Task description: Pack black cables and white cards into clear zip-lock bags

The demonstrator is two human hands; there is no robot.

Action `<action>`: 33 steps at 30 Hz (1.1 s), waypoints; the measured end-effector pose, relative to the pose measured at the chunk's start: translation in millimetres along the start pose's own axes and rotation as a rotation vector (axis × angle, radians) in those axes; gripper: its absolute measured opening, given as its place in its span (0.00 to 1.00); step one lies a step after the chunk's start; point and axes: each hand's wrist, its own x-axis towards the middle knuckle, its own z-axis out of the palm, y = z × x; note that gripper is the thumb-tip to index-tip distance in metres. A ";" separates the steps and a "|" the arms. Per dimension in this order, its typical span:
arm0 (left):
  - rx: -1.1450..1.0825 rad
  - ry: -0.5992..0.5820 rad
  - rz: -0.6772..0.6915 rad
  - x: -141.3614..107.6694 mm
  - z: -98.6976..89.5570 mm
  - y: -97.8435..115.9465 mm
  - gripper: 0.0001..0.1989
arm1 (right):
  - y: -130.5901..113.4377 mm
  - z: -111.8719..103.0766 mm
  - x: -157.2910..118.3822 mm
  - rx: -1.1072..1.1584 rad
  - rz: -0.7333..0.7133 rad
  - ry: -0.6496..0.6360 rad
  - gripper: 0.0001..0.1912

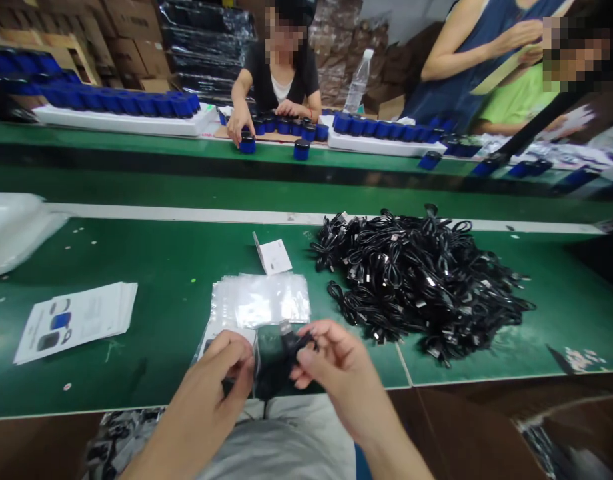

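My left hand (217, 383) is closed, thumb and fingers pinched at a clear plastic bag (220, 328) with a printed leaflet inside; the fingers partly cover it. In my right hand (339, 370) is a coiled black USB cable (289, 343), gripped between thumb and fingers, its metal plug pointing away from me. Just beyond both hands lies a fanned stack of clear plastic bags (271, 300). A folded leaflet (275, 257) stands partly open behind that stack. To the right is a big heap of bundled black USB cables (416, 280).
A stack of printed leaflets (76, 320) lies at left, near a white plastic bag (16, 230). Across the green bench (161, 373), a co-worker's hand (241, 123) touches a blue, black-topped item (247, 143). White trays (126, 121) hold similar items. A bottle (358, 83) stands behind.
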 end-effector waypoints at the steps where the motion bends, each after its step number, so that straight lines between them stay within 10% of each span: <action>1: -0.003 0.000 -0.001 0.3 0.1 0.5 0.10 | 3.8 3.8 -1.7 0.044 0.037 -0.006 0.16; 8: 0.003 0.010 -0.014 1.5 1.2 3.9 0.12 | -8.3 -29.3 5.8 0.111 0.003 0.157 0.15; 19: 0.029 0.055 -0.018 -1.0 -3.5 2.6 0.10 | 10.7 -7.3 -14.3 -0.305 -0.014 -0.130 0.20; 29: 0.160 0.225 0.080 -9.4 -0.4 2.4 0.09 | 18.3 7.9 -18.4 -0.854 -0.900 -0.128 0.10; 33: 0.201 0.290 0.105 -16.1 4.5 2.5 0.08 | 24.1 18.8 -16.9 -0.853 -0.924 -0.048 0.11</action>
